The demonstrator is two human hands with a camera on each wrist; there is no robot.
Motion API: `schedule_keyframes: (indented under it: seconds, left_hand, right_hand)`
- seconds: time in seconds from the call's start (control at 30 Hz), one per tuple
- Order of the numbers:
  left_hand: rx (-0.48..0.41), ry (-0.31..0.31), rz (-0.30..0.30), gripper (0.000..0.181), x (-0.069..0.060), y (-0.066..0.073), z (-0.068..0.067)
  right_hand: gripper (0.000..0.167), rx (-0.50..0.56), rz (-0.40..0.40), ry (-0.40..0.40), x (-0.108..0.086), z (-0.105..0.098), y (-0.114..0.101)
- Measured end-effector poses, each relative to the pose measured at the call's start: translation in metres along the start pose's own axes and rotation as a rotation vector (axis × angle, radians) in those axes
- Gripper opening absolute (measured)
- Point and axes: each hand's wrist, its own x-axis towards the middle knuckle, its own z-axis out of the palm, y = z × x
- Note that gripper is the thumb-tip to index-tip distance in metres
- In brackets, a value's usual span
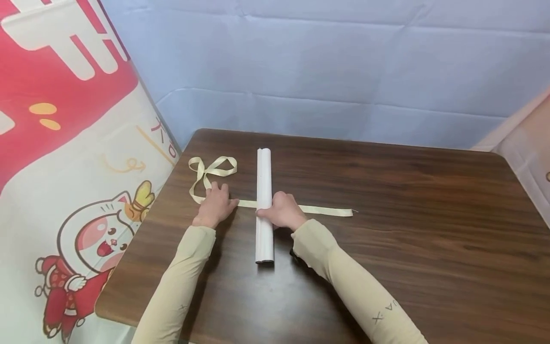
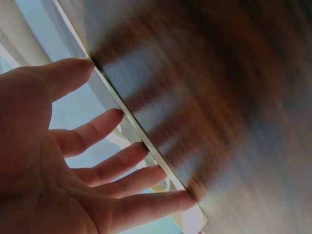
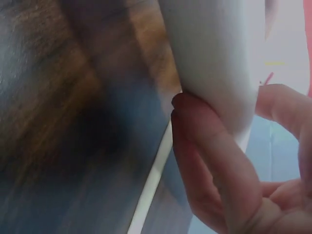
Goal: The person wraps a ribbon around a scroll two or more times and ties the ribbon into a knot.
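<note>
A white paper roll (image 1: 264, 179) lies lengthwise on the table, across a pale yellow ribbon (image 1: 328, 210). My right hand (image 1: 285, 210) grips the roll around its middle; in the right wrist view, thumb and fingers sit on opposite sides of the white roll (image 3: 214, 53), with the ribbon (image 3: 152, 183) running below. To the left of the roll, my left hand (image 1: 215, 205) rests its fingertips on the ribbon. In the left wrist view its fingers (image 2: 109, 170) are spread and fairly straight, their tips along the ribbon (image 2: 122, 105). Part of the ribbon is hidden under the roll.
Loose loops of the ribbon lie at the far left of the brown wooden table (image 1: 408, 248). Behind the table hangs a pale blue cloth (image 1: 322, 67). A printed cartoon sheet (image 1: 99, 239) stands along the left side.
</note>
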Motion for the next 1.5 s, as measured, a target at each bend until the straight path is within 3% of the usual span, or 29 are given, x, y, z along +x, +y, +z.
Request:
schedule_keyframes:
  seconds: [0.3, 0.53, 0.7, 1.03, 1.27, 1.5]
  left_hand:
    - [0.007, 0.013, 0.005, 0.051, 0.002, 0.01, 0.001]
    - [0.005, 0.022, 0.007, 0.05, 0.002, 0.014, 0.0]
    - [0.009, 0.029, 0.009, 0.049, 0.002, 0.017, -0.001]
    - [0.013, -0.002, -0.006, 0.05, 0.004, 0.013, 0.003]
    - [0.009, -0.004, -0.005, 0.051, 0.0, 0.009, -0.002]
    - [-0.006, -0.033, 0.006, 0.054, 0.0, 0.003, -0.005]
  right_hand:
    - [0.027, -0.014, 0.033, 0.063, 0.011, 0.009, 0.004]
    - [0.028, -0.208, 0.051, 0.143, 0.02, 0.02, 0.002]
    - [0.029, -0.278, 0.077, 0.171, 0.024, 0.025, 0.001]
    - [0.04, -0.325, 0.004, 0.173, 0.024, 0.029, 0.003]
    - [0.051, -0.319, -0.052, 0.195, 0.015, 0.0, 0.01]
    - [0.045, -0.532, 0.037, 0.194, -0.003, -0.053, 0.039]
